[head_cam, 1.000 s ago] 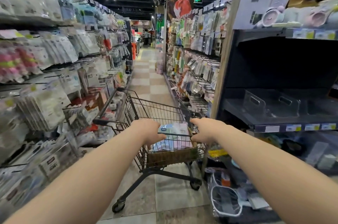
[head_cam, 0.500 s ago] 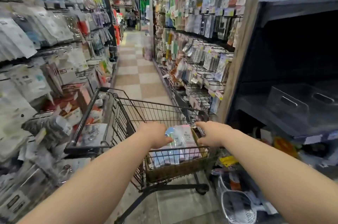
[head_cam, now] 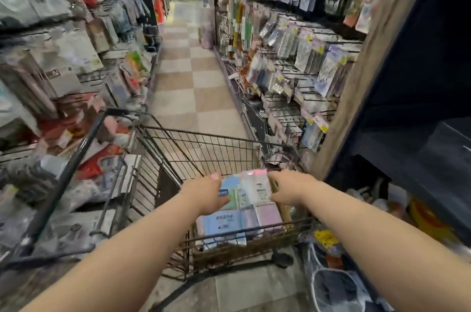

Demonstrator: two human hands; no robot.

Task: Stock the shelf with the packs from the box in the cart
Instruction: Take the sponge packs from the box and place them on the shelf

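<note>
Left hand (head_cam: 207, 192), right hand (head_cam: 289, 188) clasp top pack (head_cam: 246, 189) by opposite edges. Risk: slick wrap slips, pack falls into box (head_cam: 229, 252) or snags cart (head_cam: 204, 137) rim.

the floor (head_cam: 193, 87) runs in a checkerboard of beige and tan tiles. the cart (head_cam: 204, 134) is black wire with a dark handle bar. the packs (head_cam: 242, 209) in it are pastel: pale blue, pink, white and a touch of mint green. the box (head_cam: 229, 251) around them is brown. the shelf (head_cam: 420, 120) on the right is dark navy to black, its side panel (head_cam: 364, 64) grey-brown wood grain. red packets (head_cam: 96, 164) show low on the left, something yellow (head_cam: 325, 237) low on the right.
</note>
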